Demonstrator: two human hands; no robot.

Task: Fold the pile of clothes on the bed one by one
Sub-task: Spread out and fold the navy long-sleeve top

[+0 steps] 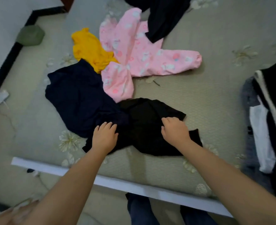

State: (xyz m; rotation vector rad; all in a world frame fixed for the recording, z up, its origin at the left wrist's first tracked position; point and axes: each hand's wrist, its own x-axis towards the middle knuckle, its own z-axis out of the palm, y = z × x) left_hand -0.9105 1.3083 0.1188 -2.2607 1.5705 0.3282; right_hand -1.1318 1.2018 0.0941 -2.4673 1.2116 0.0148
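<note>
A crumpled black garment (143,116) lies on the bed near its front edge. My left hand (104,135) rests on the garment's left part, where it meets a navy garment (75,95), with its fingers spread and slightly bent. My right hand (174,129) grips a fold of the black cloth on the right side, fingers curled into it. Behind lie a pink printed garment (134,54), a yellow one (88,47) and a dark one (163,15) at the top.
A stack of folded dark, white and grey clothes (263,127) sits at the right edge of the bed (199,98). A white rail (117,182) marks the bed's front edge. A green object (31,35) lies at the far left corner.
</note>
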